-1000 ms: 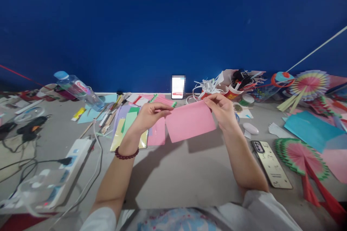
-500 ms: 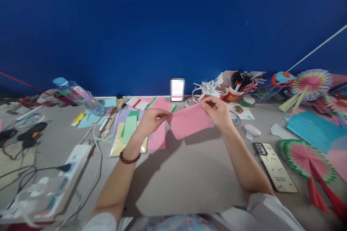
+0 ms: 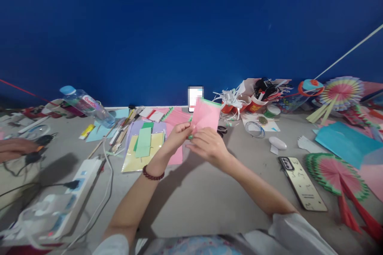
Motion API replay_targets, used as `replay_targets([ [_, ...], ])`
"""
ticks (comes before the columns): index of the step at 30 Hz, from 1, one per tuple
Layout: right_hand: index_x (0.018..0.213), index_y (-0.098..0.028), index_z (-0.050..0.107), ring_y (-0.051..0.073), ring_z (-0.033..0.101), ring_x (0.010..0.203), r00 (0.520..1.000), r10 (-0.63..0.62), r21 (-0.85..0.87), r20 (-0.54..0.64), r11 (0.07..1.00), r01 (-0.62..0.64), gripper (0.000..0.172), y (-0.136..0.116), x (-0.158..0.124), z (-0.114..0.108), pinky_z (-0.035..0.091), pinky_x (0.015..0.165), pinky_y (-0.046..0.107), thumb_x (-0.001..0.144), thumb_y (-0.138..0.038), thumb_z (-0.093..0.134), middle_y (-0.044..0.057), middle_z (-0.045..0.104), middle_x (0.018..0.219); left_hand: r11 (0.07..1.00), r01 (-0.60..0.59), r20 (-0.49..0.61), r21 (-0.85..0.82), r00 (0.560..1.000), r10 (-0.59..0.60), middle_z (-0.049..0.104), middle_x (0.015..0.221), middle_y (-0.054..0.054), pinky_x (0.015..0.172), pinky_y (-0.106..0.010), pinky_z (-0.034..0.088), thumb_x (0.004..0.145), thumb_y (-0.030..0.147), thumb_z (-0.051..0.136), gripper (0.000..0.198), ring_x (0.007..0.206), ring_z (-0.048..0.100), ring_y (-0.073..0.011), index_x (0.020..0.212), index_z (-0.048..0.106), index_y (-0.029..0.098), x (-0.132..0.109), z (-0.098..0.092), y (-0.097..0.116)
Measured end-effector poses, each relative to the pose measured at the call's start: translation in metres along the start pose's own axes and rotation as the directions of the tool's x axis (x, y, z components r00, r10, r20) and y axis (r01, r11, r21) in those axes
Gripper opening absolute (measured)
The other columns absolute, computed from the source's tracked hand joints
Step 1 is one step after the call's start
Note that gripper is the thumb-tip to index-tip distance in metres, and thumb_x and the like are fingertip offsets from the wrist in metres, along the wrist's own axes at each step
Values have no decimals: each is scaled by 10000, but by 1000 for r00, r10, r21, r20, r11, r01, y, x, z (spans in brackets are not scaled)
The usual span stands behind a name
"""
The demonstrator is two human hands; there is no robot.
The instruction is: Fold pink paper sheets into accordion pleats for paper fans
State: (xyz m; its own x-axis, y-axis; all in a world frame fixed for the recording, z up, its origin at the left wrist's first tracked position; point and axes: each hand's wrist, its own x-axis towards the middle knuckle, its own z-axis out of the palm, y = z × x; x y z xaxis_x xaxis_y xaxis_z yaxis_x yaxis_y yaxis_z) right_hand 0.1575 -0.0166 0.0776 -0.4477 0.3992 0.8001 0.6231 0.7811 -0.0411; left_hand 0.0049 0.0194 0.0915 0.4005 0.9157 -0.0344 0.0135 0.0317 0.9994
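Observation:
A pink sheet of paper (image 3: 207,114) with a green strip along its top edge stands upright above the table. My left hand (image 3: 180,134) pinches its lower left corner between thumb and fingers. Along the bottom edge, my right hand (image 3: 211,145) has its fingers against the paper; whether they grip it is hidden behind the back of the hand. A bit of green shows between the hands at the lower corner. Behind the paper, to the right, lie black-handled scissors (image 3: 222,130). Left of my hands are a yellow packet (image 3: 128,161) and a light green strip (image 3: 143,142).
A power strip (image 3: 76,197) with cables lies at left, near another person's hand (image 3: 18,149). A bottle (image 3: 89,105) leans behind. At right are a phone (image 3: 305,185), a pink-green paper fan (image 3: 336,175) and blue paper (image 3: 347,141). A lit phone (image 3: 194,93) stands against the blue wall.
The pink paper was stretched sideways between both hands; now it is turned upright, with its green edge on top. My right hand has moved left beside my left hand. Another person's hand has appeared at left.

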Motion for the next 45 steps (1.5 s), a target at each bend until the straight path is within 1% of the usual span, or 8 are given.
replay_targets([
  [5, 1007, -251, 640, 239, 626, 981, 875, 407, 100, -263, 913, -395, 182, 32, 4, -26, 467, 892, 427, 826, -239, 631, 62, 705, 995, 969, -108, 266, 222, 963, 47, 461, 604, 23, 503, -222, 381, 863, 476, 542, 374, 555, 447, -102, 653, 534, 167, 1, -15, 3],
  [7, 1205, -253, 576, 257, 575, 1123, 809, 586, 224, -51, 796, -562, 372, 48, 5, -37, 453, 937, 449, 848, -353, 606, 90, 630, 1228, 961, -133, 382, 243, 924, 31, 514, 630, 10, 528, -231, 406, 893, 456, 507, 348, 584, 484, -115, 711, 587, 169, -1, -17, 8],
  [10, 1237, -236, 575, 221, 625, 996, 658, 619, 362, 429, 550, -753, 414, 65, 5, -46, 496, 836, 383, 884, -447, 533, 86, 668, 1140, 946, -98, 460, 308, 886, -58, 586, 669, -7, 569, -242, 433, 905, 443, 492, 341, 618, 519, -132, 763, 642, 172, -5, -17, 15],
  [13, 1140, -207, 653, 172, 611, 815, 568, 567, 358, 597, 445, -821, 395, 71, 2, -48, 476, 670, 289, 841, -455, 582, 72, 680, 1026, 932, -28, 439, 362, 887, -144, 653, 784, -24, 636, -253, 445, 898, 439, 500, 324, 701, 551, -156, 883, 687, 175, -6, -19, 16],
  [19, 960, -180, 723, 102, 464, 568, 507, 607, 291, 612, 423, -858, 309, 75, -4, -41, 314, 490, 231, 809, -427, 616, 21, 637, 733, 904, 3, 355, 427, 919, -171, 658, 892, -53, 687, -270, 411, 878, 475, 517, 438, 768, 539, -165, 1141, 632, 145, 2, -32, 5],
  [28, 858, -180, 749, 144, 592, 667, 471, 639, 221, 608, 434, -874, 249, 81, -8, -28, 409, 596, 250, 775, -377, 622, 27, 712, 772, 887, 13, 310, 461, 935, -174, 403, 602, 41, 541, -245, 279, 848, 553, 541, 409, 549, 332, -96, 744, 579, 160, 10, -42, -7],
  [38, 882, -157, 729, 150, 613, 711, 390, 635, 222, 667, 330, -918, 274, 93, -15, -24, 430, 633, 253, 755, -382, 638, 39, 713, 804, 933, 118, 307, 340, 924, -228, 662, 983, -75, 772, -300, 481, 841, 473, 593, 436, 858, 593, -174, 1132, 638, 152, 21, -54, -28],
  [45, 924, -152, 724, 121, 556, 626, 346, 595, 220, 725, 276, -936, 332, 97, -16, -28, 399, 570, 241, 743, -424, 659, 18, 671, 725, 942, 80, 251, 327, 953, -168, 679, 923, -78, 747, -302, 500, 818, 486, 622, 430, 822, 610, -172, 1064, 677, 137, 21, -57, -30],
])
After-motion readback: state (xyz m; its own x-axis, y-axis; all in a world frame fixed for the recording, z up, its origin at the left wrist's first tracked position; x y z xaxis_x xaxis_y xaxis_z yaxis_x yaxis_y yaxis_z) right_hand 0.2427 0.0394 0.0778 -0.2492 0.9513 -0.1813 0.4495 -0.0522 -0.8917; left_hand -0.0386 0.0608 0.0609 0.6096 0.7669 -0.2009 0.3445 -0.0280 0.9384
